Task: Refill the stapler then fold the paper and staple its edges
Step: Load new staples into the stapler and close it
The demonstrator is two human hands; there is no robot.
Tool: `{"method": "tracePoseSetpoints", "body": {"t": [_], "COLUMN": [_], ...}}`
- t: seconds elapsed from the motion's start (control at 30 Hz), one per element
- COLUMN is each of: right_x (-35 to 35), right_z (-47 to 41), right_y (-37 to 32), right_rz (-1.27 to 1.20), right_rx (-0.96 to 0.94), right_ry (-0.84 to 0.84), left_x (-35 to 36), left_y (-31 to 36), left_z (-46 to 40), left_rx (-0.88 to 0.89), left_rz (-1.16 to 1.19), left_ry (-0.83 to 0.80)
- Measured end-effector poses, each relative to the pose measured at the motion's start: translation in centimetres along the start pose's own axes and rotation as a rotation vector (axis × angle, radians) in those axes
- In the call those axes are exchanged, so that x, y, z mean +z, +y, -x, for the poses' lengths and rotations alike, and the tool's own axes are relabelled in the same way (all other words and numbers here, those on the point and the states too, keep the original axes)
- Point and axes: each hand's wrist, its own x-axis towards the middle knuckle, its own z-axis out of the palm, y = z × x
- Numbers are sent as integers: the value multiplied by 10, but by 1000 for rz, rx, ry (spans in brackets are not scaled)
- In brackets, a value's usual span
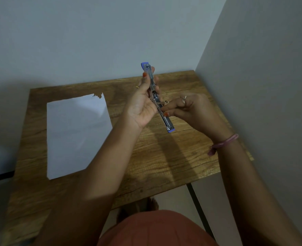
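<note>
Wooden table (164, 157): paper (77, 134) flat on its left side, unfolded. Stapler (157, 98) swung fully open, held in the air above the table's right half. Left hand (143, 103) grasps its upper arm; right hand (187, 109) pinches the middle near the hinge.

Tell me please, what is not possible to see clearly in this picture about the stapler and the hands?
Head view only:
- Whether staples sit in the opened stapler: channel too small and dim.
- What the right hand pinches at the hinge: too small, hidden by its fingers.
- Middle of the stapler: covered by the left hand.
- Near corner of the paper: behind the left forearm.
</note>
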Motion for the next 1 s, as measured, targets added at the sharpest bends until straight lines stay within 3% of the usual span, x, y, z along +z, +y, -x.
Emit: {"method": "tracePoseSetpoints", "body": {"t": [0.2,0.67,0.8,1.0], "right_x": [1,0,-1,-3], "right_z": [3,2,4,6], "right_y": [2,-10,-8,-5], "right_rz": [-158,-174,-308,-427], "right_rx": [158,316,457,468], "right_ry": [24,-91,-118,-153], "left_x": [2,-3,-5,-7], "left_y": [-1,-1,-2,-1], "left_z": [2,5,4,2], "left_rx": [2,-27,-43,-52], "left_rz": [16,39,47,78], "left_ry": [3,3,2,11]}}
